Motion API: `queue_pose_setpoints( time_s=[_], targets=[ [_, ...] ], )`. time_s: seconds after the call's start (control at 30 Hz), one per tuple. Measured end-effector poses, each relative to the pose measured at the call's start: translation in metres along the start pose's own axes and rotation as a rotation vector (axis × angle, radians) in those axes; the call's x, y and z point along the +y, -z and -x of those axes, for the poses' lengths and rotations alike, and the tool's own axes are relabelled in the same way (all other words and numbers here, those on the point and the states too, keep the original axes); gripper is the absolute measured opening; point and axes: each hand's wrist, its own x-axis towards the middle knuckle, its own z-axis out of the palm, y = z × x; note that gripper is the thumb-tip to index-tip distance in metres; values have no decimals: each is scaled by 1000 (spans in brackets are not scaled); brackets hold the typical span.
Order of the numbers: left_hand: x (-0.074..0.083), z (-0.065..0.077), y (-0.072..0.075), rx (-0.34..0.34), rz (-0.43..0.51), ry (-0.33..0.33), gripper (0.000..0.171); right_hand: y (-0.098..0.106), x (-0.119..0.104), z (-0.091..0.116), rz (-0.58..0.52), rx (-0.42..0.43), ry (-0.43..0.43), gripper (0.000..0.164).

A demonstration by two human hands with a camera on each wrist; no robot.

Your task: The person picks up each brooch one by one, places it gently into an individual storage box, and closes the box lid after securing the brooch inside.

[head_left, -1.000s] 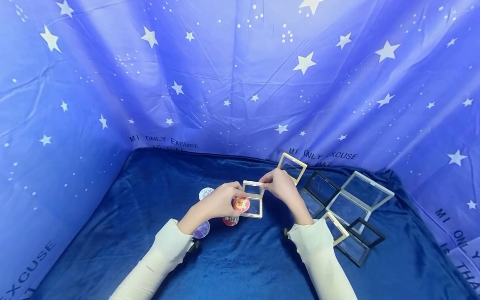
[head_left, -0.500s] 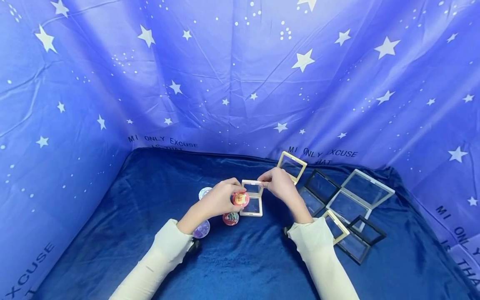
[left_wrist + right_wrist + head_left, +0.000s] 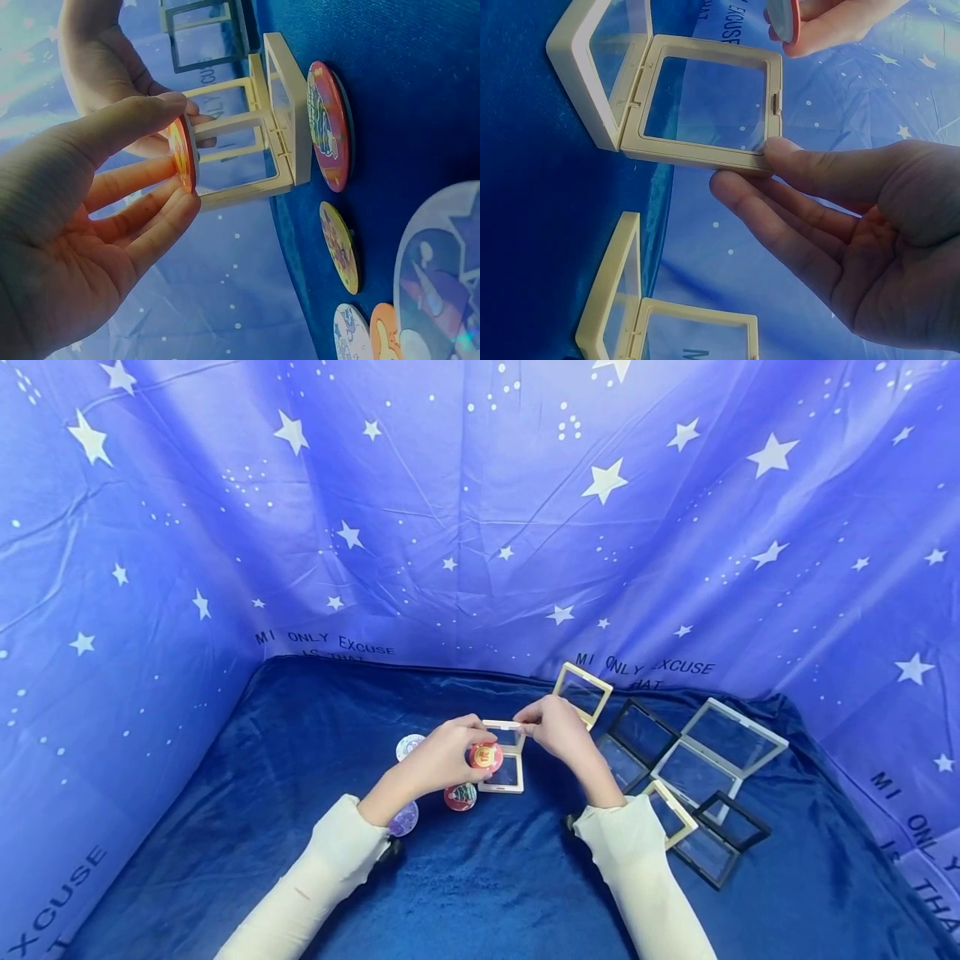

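Note:
My left hand (image 3: 442,756) pinches a round red button badge (image 3: 486,758) with a gold emblem, between thumb and fingertips. The badge is held up on edge in the left wrist view, apart from the table. Beside it stands a cream hinged display frame (image 3: 641,90) with clear film windows, opened at its hinge. One half lies on the cloth and the other rises upright. My right hand (image 3: 558,727) grips the raised half at its top corner, thumb on one face and fingers on the other. In the right wrist view, the badge's pale back (image 3: 782,19) shows near that half.
Several round badges lie on the blue cloth (image 3: 480,885) by my left hand, including a red one (image 3: 328,126) and a purple one (image 3: 403,818). Right of my right hand stand opened frames: yellow (image 3: 585,693), black (image 3: 647,727) and white (image 3: 735,739). A starry curtain (image 3: 465,527) encloses the table.
The left hand has lifted the red badge slightly and shifted it a little right, over the cream frame. My right hand keeps its grip, almost unmoved.

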Motion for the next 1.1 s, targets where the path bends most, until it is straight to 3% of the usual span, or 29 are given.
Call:
queue_pose_setpoints(
  time_s=[0.47, 0.83, 1.1],
  targets=[
    [3, -9, -4, -70, -110, -88, 42, 2, -2, 1, 1, -3, 41, 11],
    [6, -20, -8, -178, -185, -149, 40, 1, -3, 1, -2, -7, 41, 11],
    [5, -26, -11, -226, -196, -172, 42, 0, -2, 1, 1, -5, 47, 11]
  ],
)
